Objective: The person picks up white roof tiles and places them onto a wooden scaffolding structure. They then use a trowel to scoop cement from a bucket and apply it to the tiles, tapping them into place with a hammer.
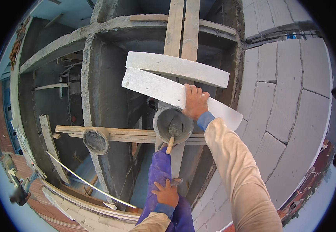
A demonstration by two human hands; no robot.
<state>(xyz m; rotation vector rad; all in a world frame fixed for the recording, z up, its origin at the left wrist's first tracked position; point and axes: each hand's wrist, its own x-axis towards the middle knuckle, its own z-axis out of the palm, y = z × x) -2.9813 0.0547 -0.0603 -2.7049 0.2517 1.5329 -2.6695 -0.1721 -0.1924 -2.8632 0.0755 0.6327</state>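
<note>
My right hand grips the upper edge of a long white lightweight block, its fingers curled over it. A second white block lies just beyond; the two touch or nearly touch at their left ends and spread apart to the right. My left hand rests with fingers spread on my leg in purple trousers. Between my hands stands a grey bucket of mortar. A trowel sits in it, wooden handle toward me and blade partly coated.
Long planks run away from me beneath the blocks, over deep openings. More planks cross leftward, beside another mortar bucket. A block wall rises at right. A rough concrete beam stands left. Another person is far lower left.
</note>
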